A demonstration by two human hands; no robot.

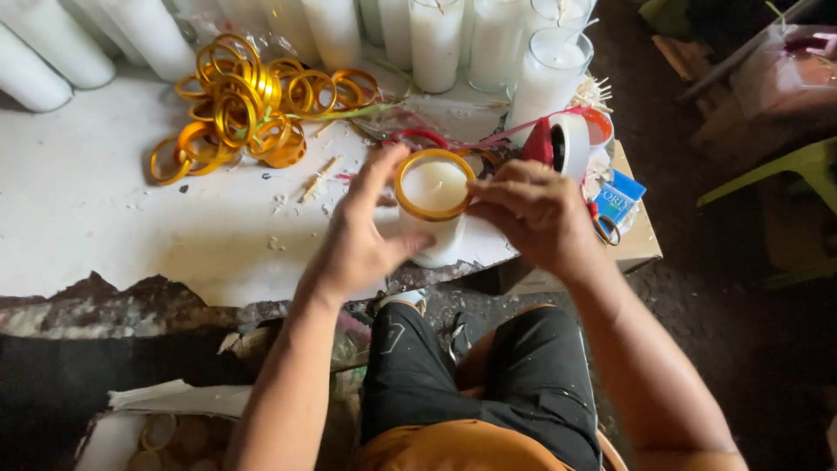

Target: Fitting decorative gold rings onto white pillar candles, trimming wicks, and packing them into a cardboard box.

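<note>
Both the left hand [362,240] and right hand [532,214] grip the upright candle glass [433,205], mouth up.

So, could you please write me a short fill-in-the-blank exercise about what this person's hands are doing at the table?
1. Both hands, the left hand and the right hand, press a ring coloured ____ onto the white candle.
2. The heap of loose rings lies to the ____ of that candle.
3. The table has a top coloured ____.

Missing words: gold; left; white
</note>
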